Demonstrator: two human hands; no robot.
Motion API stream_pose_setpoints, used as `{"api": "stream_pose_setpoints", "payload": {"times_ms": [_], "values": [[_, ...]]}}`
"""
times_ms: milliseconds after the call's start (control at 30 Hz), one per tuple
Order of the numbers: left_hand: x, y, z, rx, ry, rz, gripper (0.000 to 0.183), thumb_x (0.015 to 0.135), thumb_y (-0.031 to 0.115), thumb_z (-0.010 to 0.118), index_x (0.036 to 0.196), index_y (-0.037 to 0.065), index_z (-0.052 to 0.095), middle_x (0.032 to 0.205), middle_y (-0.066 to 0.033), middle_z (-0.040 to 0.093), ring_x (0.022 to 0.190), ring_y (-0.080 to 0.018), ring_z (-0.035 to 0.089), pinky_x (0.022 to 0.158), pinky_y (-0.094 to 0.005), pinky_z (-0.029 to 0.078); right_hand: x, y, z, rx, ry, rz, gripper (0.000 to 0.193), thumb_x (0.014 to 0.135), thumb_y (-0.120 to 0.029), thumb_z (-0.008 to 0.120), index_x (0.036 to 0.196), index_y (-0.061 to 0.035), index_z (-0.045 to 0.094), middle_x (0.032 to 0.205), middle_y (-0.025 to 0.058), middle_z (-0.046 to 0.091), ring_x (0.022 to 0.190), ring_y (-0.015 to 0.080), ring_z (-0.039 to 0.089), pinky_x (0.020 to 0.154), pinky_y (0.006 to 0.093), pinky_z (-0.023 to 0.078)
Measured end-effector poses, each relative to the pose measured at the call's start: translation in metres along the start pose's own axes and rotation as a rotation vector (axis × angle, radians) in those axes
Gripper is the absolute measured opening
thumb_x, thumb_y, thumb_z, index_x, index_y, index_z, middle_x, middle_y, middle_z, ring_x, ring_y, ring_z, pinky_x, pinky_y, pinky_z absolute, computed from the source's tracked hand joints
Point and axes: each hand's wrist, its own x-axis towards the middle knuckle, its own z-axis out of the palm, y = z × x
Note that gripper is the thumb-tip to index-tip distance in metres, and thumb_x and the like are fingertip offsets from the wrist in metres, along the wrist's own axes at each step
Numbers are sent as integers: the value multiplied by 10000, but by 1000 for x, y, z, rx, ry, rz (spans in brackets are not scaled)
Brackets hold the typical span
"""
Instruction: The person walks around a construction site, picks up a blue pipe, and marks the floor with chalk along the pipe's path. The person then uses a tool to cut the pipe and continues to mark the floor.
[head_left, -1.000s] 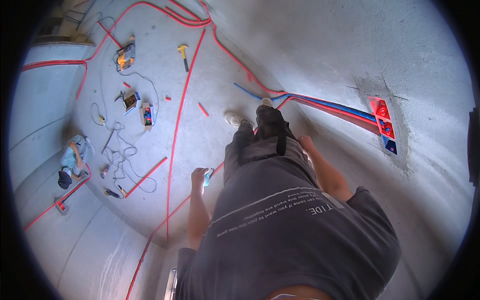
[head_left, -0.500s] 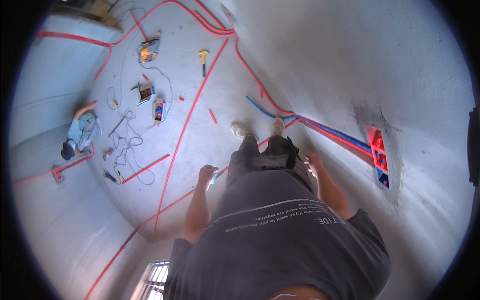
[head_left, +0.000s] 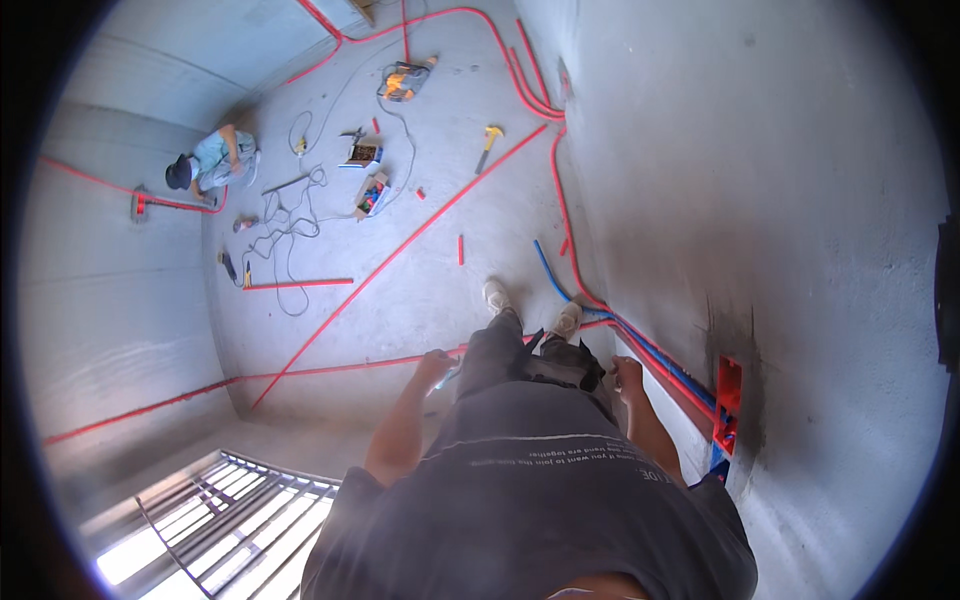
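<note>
Beside my left thigh, my left hand (head_left: 434, 368) is closed around a small light-blue object (head_left: 449, 380); its kind is too small to tell. My right hand (head_left: 628, 374) hangs at my right hip with its fingers curled in, and whatever they may hold is hidden. Both arms are bent and apart from the things on the floor. Just ahead of my shoes lie a short red pipe piece (head_left: 461, 250) and a blue pipe (head_left: 550, 268). A long red pipe (head_left: 400, 247) crosses the floor diagonally.
At the far left a person (head_left: 215, 160) crouches by the wall. Tangled cable (head_left: 290, 220), open boxes (head_left: 371, 195), a yellow-headed hammer (head_left: 487, 147) and an orange-and-black tool (head_left: 405, 80) lie on the floor. A red wall box (head_left: 729, 400) sits at right; a barred window (head_left: 230, 520) at lower left.
My view has turned, so the floor things appear farther right and more of the barred window shows. My feet have shifted. My left hand still holds the light-blue object; my right stays at my hip.
</note>
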Motion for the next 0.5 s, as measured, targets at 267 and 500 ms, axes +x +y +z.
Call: {"api": "stream_pose_setpoints", "payload": {"times_ms": [267,500], "values": [[-3,-31,5,-72,35,-43,264,746,201,735,885,-19,688,821,-119,678,747,-208,623,662,-356,485,7,-5,6,-155,-4,-4,248,850,-291,608,844,-44,609,715,90,582,473,159,452,383,313,357],[11,-59,-21,-135,45,-86,195,775,175,727,847,3,671,768,-78,646,671,-171,604,605,-343,478,6,-30,36,-178,-4,-57,193,849,-262,635,893,-76,605,651,57,575,418,109,397,376,284,323]]}}
